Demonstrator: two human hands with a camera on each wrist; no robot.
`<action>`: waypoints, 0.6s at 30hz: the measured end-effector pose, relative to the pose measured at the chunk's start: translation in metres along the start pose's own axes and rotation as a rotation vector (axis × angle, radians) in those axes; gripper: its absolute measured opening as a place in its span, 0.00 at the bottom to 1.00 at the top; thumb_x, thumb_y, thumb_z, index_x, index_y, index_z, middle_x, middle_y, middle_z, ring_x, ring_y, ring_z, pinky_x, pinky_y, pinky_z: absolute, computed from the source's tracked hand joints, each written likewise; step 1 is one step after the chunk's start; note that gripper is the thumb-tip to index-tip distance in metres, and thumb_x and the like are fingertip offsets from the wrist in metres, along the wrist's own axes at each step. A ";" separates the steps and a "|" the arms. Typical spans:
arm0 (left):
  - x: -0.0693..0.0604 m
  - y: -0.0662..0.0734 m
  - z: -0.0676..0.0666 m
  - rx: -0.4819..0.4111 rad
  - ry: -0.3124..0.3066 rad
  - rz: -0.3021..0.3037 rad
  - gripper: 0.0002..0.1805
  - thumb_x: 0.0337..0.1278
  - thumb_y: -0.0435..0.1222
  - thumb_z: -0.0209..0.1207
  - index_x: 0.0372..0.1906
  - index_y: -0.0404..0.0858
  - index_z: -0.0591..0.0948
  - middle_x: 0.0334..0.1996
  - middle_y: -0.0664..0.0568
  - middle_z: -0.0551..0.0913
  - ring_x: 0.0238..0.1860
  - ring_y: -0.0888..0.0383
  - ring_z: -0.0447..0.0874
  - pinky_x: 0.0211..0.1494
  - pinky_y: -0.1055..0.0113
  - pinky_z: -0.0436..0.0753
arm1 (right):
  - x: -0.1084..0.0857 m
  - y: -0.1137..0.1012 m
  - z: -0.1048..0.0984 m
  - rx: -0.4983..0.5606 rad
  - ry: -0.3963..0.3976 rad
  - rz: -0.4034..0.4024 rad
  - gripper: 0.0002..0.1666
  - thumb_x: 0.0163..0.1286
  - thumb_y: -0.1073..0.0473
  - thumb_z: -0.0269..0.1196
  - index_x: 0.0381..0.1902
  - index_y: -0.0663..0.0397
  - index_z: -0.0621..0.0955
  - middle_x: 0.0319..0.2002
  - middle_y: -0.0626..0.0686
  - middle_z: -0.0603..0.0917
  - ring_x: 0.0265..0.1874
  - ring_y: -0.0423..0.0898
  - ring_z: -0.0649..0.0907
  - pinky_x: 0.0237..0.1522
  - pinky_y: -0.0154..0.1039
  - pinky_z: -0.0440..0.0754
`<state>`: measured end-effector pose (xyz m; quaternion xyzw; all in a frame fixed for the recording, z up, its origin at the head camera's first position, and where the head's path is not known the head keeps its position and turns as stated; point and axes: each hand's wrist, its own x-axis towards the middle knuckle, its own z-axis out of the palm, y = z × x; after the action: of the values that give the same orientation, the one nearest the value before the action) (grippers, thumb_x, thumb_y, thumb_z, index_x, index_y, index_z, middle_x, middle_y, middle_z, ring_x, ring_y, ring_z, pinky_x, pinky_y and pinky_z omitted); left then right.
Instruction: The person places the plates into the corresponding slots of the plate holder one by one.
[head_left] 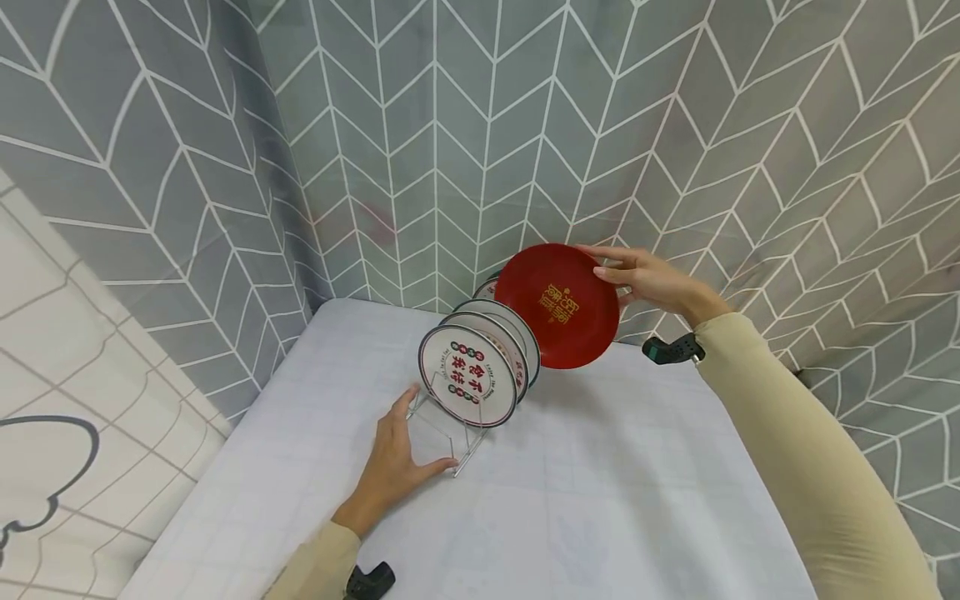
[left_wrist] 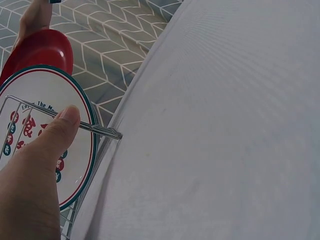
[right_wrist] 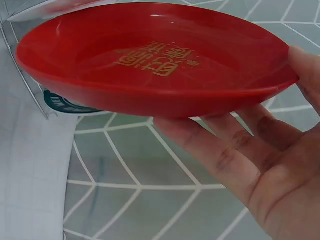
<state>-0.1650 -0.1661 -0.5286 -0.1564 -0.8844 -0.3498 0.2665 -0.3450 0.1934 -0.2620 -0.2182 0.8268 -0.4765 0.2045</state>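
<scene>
A red plate (head_left: 555, 307) with gold characters is held at its right edge by my right hand (head_left: 648, 279). In the right wrist view, the thumb lies on the rim of the red plate (right_wrist: 210, 45) and the fingers are underneath. Several white plates (head_left: 467, 379) with dark rims and red lettering stand on edge in a wire plate rack (head_left: 468, 457). My left hand (head_left: 393, 462) spans the rack's near end and grips it. The left wrist view has the left thumb (left_wrist: 65, 122) on the rack's wire (left_wrist: 102, 131), before a white plate (left_wrist: 82, 172).
The rack stands on a table with a white cloth (head_left: 570, 500). A grey curtain with white zigzag lines (head_left: 465, 150) hangs behind and along the sides. White tiles (head_left: 82, 375) with a dark outline drawing lie at the left.
</scene>
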 end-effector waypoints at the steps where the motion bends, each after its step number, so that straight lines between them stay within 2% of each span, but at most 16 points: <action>1: 0.000 0.000 0.000 0.001 0.000 0.000 0.71 0.25 0.56 0.79 0.76 0.35 0.51 0.74 0.44 0.60 0.68 0.44 0.64 0.68 0.48 0.70 | 0.002 0.001 0.002 -0.001 0.006 0.002 0.30 0.77 0.54 0.52 0.75 0.40 0.63 0.65 0.59 0.72 0.57 0.55 0.78 0.52 0.58 0.83; 7: 0.001 0.002 -0.001 -0.001 0.000 -0.010 0.71 0.25 0.55 0.80 0.76 0.36 0.51 0.74 0.44 0.60 0.69 0.44 0.64 0.69 0.49 0.69 | 0.012 0.005 0.017 -0.003 0.032 0.008 0.30 0.77 0.54 0.52 0.74 0.37 0.64 0.65 0.58 0.73 0.58 0.57 0.78 0.53 0.58 0.83; 13: 0.001 0.003 -0.001 0.002 -0.005 -0.021 0.71 0.25 0.54 0.80 0.76 0.36 0.50 0.74 0.44 0.60 0.69 0.44 0.64 0.69 0.48 0.70 | 0.023 0.008 0.030 -0.002 0.037 -0.021 0.30 0.76 0.56 0.53 0.74 0.36 0.65 0.66 0.57 0.73 0.60 0.58 0.76 0.53 0.59 0.83; 18: 0.002 0.003 -0.001 0.002 -0.011 -0.023 0.71 0.25 0.55 0.80 0.76 0.36 0.50 0.74 0.44 0.60 0.69 0.44 0.64 0.69 0.49 0.69 | 0.029 0.007 0.042 -0.041 0.028 -0.050 0.30 0.76 0.57 0.54 0.73 0.35 0.66 0.65 0.58 0.74 0.60 0.59 0.76 0.51 0.59 0.83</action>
<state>-0.1646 -0.1645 -0.5249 -0.1481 -0.8880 -0.3508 0.2577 -0.3474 0.1508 -0.2914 -0.2362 0.8334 -0.4675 0.1762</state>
